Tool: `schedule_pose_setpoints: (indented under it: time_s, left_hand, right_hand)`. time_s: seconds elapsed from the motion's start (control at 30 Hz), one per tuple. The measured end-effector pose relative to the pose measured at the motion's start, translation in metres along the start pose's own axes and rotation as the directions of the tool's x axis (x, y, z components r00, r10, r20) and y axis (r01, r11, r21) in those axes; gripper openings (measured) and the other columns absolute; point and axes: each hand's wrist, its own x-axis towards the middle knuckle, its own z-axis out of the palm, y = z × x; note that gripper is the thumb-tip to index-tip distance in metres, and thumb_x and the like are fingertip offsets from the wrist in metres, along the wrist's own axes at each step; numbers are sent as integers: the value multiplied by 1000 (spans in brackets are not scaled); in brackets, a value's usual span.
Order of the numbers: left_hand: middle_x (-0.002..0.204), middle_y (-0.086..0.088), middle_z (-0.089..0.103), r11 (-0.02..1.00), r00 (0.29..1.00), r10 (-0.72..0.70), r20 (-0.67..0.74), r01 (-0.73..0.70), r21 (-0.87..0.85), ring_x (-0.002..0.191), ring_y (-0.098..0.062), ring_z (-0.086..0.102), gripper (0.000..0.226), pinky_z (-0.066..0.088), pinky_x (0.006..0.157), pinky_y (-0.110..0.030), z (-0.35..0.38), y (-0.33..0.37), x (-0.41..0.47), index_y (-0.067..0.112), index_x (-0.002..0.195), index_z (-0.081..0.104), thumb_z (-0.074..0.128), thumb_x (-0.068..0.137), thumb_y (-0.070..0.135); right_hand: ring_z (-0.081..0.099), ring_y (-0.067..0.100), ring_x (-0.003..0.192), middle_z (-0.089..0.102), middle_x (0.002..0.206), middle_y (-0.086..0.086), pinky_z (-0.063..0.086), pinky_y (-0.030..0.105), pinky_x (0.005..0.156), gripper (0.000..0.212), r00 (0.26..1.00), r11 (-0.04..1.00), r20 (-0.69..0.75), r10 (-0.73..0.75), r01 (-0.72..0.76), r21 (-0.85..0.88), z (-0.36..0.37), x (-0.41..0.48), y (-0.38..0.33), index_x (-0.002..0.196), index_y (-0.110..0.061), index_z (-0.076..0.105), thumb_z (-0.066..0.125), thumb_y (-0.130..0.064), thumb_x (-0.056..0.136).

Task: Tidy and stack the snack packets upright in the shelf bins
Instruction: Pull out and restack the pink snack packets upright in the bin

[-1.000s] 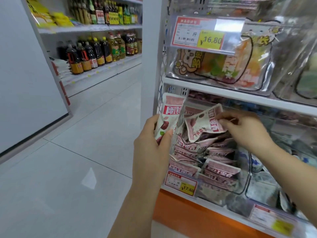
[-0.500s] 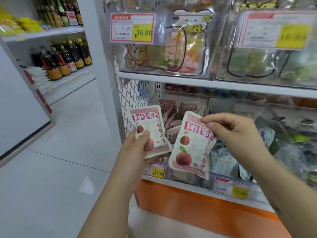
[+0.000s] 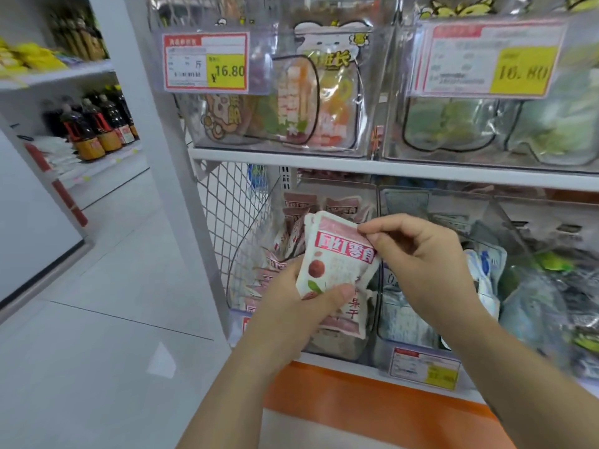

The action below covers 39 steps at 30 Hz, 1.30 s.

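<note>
Beneath the 16.80 price tag [image 3: 205, 61], left hand [image 3: 291, 304] and right hand [image 3: 424, 254] tight around pink snack packets [image 3: 337, 264]

The left hand [image 3: 291, 309] grips the lower part of the stacked pink-and-white foil snack packets [image 3: 337, 270]; the right hand [image 3: 421, 254] pinches their top right corner. They sit before the clear plastic lower-left bin [image 3: 240, 280]. A second clear lower bin [image 3: 384, 346] adjoins it on the right. The white metal shelf [image 3: 421, 171] above carries 2 clear upper bins [image 3: 265, 59] side by side.
</note>
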Motion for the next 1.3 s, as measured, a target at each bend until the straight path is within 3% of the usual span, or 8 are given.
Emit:
schedule_pose_setpoints:
  time_s: [0.13, 0.27, 0.6, 0.73, 0.83, 1.0, 1.07, 1.3]
  left_hand:
    - [85, 13, 73, 990, 907, 129, -401, -142, -2, 74, -1, 69, 30, 51, 56, -14, -19, 4, -2, 24, 105, 64, 72, 79, 12]
    - [90, 19, 68, 977, 736, 214, -642, -167, 133, 77, 8, 65, 39, 54, 65, -17, -41, 2, -5, 27, 116, 59, 72, 79, 23]
    - [106, 14, 62, 932, 636, 356, -684, -185, 312, 99, -6, 61, 60, 53, 85, -32, -60, 0, -7, 49, 122, 44, 75, 77, 26]
    - [107, 12, 63, 936, 648, 347, -678, -197, 291, 96, -3, 62, 57, 51, 78, -18, -66, -5, -1, 39, 127, 47, 75, 78, 27]
    - [104, 15, 63, 936, 656, 349, -669, -212, 281, 93, 0, 62, 55, 47, 72, -11, -69, -7, 2, 42, 124, 47, 74, 78, 27]
    - [106, 14, 64, 938, 656, 346, -671, -225, 264, 95, -6, 64, 56, 57, 79, -30, -71, -8, 5, 40, 125, 47, 74, 78, 27]
    - [106, 15, 64, 936, 658, 351, -666, -233, 263, 96, -7, 64, 55, 57, 80, -34, -71, -10, 8, 42, 123, 48, 74, 78, 26]
    - [105, 15, 63, 928, 666, 373, -646, -251, 277, 98, -7, 62, 57, 56, 79, -36, -72, -11, 13, 44, 124, 46, 74, 77, 29]
  right_hand:
    - [62, -1, 79, 67, 85, -18, 47, 6, 70, 29, 1000, 998, 16, 11, -10, -62, 5, 4, 5, 86, -36, 66, 61, -7, 88]
    - [62, 2, 77, 68, 87, -13, 47, 7, 69, 18, 995, 981, 96, 39, -19, -192, 17, 17, 9, 95, -27, 68, 60, -12, 89]
    - [59, 16, 90, 64, 113, 1, 44, 24, 76, 28, 913, 699, 367, 178, 145, -700, 81, 85, 23, 120, -21, 59, 51, -19, 93]
    - [57, 21, 104, 58, 121, 1, 37, 25, 78, 27, 895, 580, 338, 292, 115, -806, 92, 91, 24, 118, -20, 59, 53, -29, 93]
    - [56, 23, 106, 60, 118, 0, 33, 30, 74, 28, 890, 514, 310, 334, 103, -852, 97, 93, 19, 117, -25, 60, 50, -37, 93]
    - [58, 22, 91, 65, 99, 0, 43, 39, 85, 34, 864, 474, 247, 440, 10, -881, 108, 109, 24, 99, -29, 67, 52, -56, 86]
    - [59, 20, 74, 65, 80, 2, 47, 34, 73, 45, 876, 474, 215, 431, -17, -880, 114, 112, 32, 83, -19, 66, 56, -62, 79]
    - [57, 20, 71, 58, 74, 4, 47, 29, 69, 28, 824, 484, 258, 505, -22, -875, 127, 117, 40, 70, -15, 54, 49, -39, 83]
